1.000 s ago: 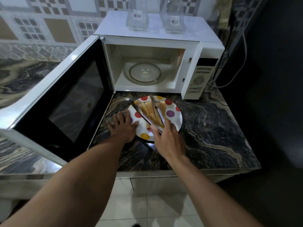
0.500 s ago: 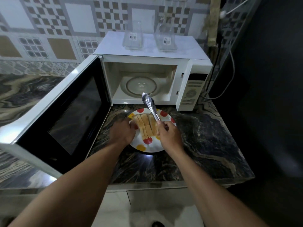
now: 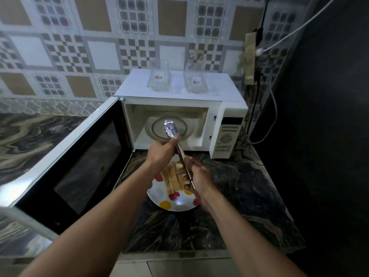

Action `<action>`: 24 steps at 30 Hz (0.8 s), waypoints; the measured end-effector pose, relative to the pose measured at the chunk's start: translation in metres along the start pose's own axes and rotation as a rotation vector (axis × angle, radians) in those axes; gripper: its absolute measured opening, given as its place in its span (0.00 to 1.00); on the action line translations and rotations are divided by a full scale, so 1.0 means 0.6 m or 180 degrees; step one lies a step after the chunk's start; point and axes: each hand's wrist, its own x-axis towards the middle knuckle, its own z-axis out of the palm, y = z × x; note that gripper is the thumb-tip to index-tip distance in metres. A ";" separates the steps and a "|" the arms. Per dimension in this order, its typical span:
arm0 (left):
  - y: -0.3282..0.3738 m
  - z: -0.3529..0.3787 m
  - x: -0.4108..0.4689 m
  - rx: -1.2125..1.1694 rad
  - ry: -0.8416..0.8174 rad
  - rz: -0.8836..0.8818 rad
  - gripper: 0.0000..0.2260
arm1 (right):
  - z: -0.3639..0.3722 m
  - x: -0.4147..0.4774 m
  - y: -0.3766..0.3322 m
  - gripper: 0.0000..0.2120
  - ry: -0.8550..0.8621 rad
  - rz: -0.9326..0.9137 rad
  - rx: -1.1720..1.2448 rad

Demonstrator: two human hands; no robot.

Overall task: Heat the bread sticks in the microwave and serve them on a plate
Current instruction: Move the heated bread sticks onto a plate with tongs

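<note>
Right hand (image 3: 199, 178) and left hand (image 3: 161, 151) grip the tongs (image 3: 171, 129) (seemingly closed) above the plate (image 3: 179, 203).

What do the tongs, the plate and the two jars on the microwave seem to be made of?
Tongs: metal, probably polished steel; the tips glint brightly.
Plate: glossy, white with coloured dots, ceramic or melamine, I cannot tell which; a light reflects on it.
Jars: clear glass or hard plastic; the wall tiles show through them.

Both forearms stretch forward, left hand (image 3: 161, 154) gripping the shiny metal tongs (image 3: 171, 129) below their head, right hand (image 3: 198, 177) gripping their handle end.
</note>
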 end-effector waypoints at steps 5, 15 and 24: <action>0.022 -0.009 0.013 -0.0586 -0.0389 -0.0245 0.17 | -0.011 0.004 -0.022 0.11 -0.0235 -0.0046 -0.0061; 0.076 0.000 0.012 -0.0441 -0.0318 0.0047 0.12 | -0.060 0.023 -0.046 0.05 -0.0726 0.0275 -0.0470; 0.087 0.001 0.016 -0.0681 -0.0303 0.0093 0.12 | -0.077 0.031 -0.061 0.16 -0.0832 0.0252 -0.0398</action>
